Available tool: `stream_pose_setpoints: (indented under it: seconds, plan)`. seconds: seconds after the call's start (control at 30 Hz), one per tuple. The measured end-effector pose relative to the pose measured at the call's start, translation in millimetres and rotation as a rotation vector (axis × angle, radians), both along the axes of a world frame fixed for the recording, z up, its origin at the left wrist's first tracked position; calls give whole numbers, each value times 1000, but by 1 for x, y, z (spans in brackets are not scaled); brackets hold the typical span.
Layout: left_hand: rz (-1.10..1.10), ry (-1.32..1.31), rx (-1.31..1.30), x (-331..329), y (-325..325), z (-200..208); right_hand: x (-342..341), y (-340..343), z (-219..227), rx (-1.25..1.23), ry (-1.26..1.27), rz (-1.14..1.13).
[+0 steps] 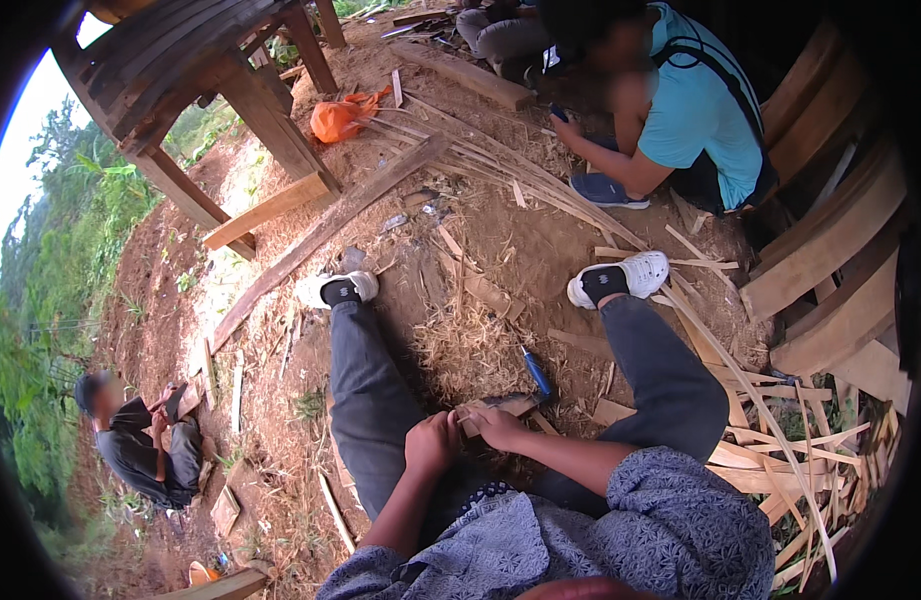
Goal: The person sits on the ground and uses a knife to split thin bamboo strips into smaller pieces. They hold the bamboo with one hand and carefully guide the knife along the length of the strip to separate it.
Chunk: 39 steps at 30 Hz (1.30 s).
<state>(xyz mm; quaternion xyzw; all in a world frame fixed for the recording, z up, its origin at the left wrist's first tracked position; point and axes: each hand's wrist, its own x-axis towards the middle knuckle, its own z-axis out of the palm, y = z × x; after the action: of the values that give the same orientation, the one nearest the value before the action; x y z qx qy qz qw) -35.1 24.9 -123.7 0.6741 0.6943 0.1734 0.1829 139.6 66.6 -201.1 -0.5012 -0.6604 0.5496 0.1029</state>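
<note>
L fingers (444, 424) + R fingers (486, 418) pinch wood pc (469, 423), long axis & dir. unclear.

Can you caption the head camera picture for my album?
Left hand and right hand hold a small brown piece near a blue-handled tool and wood shavings.

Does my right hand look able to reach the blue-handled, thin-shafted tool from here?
Probably yes: the blue-handled, thin-shafted tool lies just beyond the right hand with nothing seen covering it, though that hand seems to hold a small brown wooden piece.
</note>
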Motion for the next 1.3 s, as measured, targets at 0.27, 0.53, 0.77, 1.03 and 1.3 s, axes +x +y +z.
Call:
stream_pose_setpoints:
  seconds: [0.27, 0.53, 0.77, 1.03, 1.3]
  plan:
    - [-53, -12, 31, 10, 9, 4, 22, 15, -48, -20, 18, -26]
    - [42, 15, 68, 17, 6, 17, 30, 3, -23, 228, 12, -62]
    - [-49, -73, 126, 11, 2, 12, 28, 5, -44, 292, 142, -131]
    - [-55, -133, 76, 10, 2, 9, 35, 13, -59, 271, -95, -226]
    - [-40, -37, 117, 8, 2, 13, 33, 9, -25, 272, 27, -98]
